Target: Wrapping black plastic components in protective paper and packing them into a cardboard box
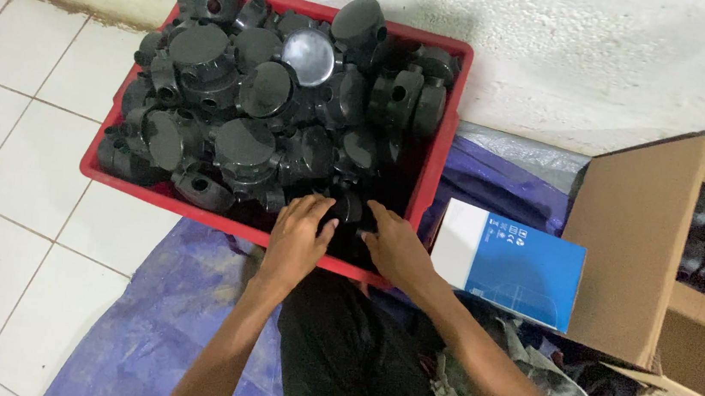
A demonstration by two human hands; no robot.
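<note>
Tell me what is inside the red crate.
The red crate holds a heap of round black plastic fittings. Both hands, left hand and right hand, reach into its near edge. Its bottom is covered.

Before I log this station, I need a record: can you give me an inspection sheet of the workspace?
Surface: white tile floor, partly covered by a blue tarp.
Job's things: red crate heaped with black round fittings; some have side sockets.
Clutter: blue-and-white box beside the crate; open cardboard box with more black parts inside; crumpled rag on the lap.
Grippers: left hand and right hand both reach into the crate's near edge among the fittings; grasp hidden.
Cables: nothing seen.
Surroundings: rough white wall behind the crate; person sits on the floor.
</note>
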